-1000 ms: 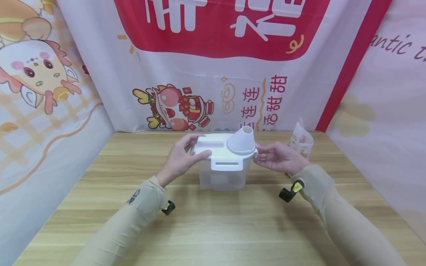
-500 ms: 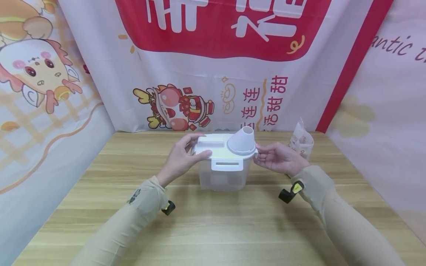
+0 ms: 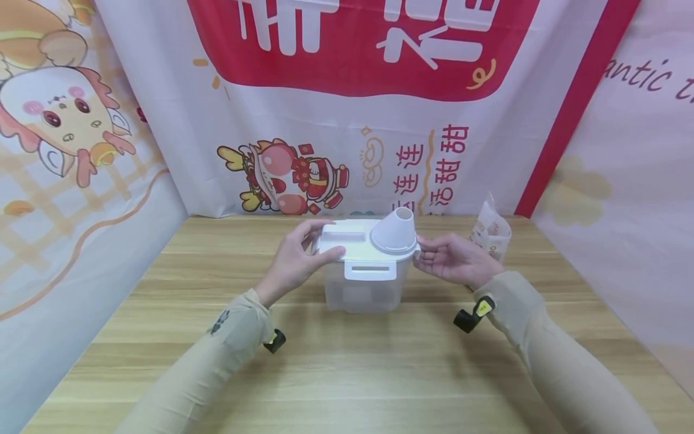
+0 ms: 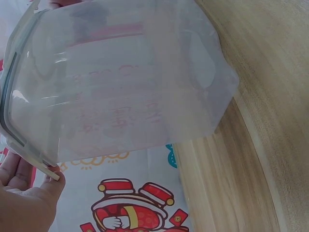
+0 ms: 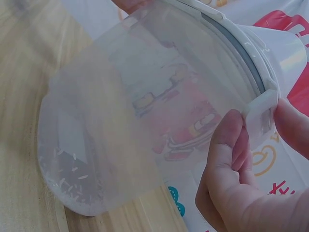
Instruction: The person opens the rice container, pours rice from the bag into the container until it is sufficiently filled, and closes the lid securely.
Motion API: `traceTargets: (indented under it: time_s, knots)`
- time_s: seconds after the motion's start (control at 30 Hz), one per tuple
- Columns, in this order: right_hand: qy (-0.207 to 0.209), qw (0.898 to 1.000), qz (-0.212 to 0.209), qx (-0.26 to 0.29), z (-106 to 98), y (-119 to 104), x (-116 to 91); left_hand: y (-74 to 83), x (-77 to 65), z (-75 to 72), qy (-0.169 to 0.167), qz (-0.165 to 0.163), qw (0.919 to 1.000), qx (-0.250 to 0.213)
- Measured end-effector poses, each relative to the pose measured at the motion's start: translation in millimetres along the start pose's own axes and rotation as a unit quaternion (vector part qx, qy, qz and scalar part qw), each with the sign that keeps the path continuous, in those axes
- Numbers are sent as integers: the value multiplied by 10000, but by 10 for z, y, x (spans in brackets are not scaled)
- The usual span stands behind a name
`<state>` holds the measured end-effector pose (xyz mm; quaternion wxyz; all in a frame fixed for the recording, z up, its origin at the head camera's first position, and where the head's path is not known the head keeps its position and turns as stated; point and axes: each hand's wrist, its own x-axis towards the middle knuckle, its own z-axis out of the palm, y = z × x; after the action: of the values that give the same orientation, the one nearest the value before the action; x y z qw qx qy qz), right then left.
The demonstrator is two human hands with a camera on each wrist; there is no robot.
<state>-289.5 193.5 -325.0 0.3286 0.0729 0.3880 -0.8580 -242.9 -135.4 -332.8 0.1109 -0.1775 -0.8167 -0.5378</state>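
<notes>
A translucent plastic storage container (image 3: 363, 295) stands upright on the table. Its white lid (image 3: 349, 247) carries a cone-shaped spout (image 3: 393, 234) at the right end and a front latch (image 3: 370, 270) that juts outward. At the bottom lie a few rice grains (image 5: 67, 186). My left hand (image 3: 293, 259) grips the lid's left end, thumb on top near the front corner and fingers toward the far side. With thumb and fingers, my right hand (image 3: 458, 260) pinches the side latch (image 5: 260, 118) at the lid's right end, which sticks out from the wall.
Behind my right hand stands a small printed plastic bag (image 3: 494, 235). The wooden table (image 3: 347, 374) ends at a printed cloth backdrop (image 3: 347, 111), with more cloth along the left and right sides. A small black camera is strapped to each wrist.
</notes>
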Motion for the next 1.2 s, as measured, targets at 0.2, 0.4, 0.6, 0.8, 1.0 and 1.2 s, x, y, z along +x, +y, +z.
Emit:
traceTargets:
  time_s: [0.2, 0.4, 0.6, 0.8, 1.0, 1.2]
  knots:
    - [14, 10000, 28, 20, -6, 0, 1, -2, 4, 9, 35, 122, 9999, -101]
    - [41, 10000, 21, 64, -4, 1, -2, -3, 6, 9, 17, 172, 9998, -95]
    - [51, 9999, 0, 91, -8, 10, 3, -3, 6, 16, 33, 156, 9998, -142]
    - [70, 9998, 19, 202, 4, 6, -7, -10, 7, 17, 41, 175, 9997, -188]
    - [358, 9978, -410, -366, 97, -55, -54, 4, 7, 8, 96, 184, 9997, -136]
    - [660, 9941, -602, -612, 156, -46, -74, -11, 3, 14, 119, 175, 9997, -122]
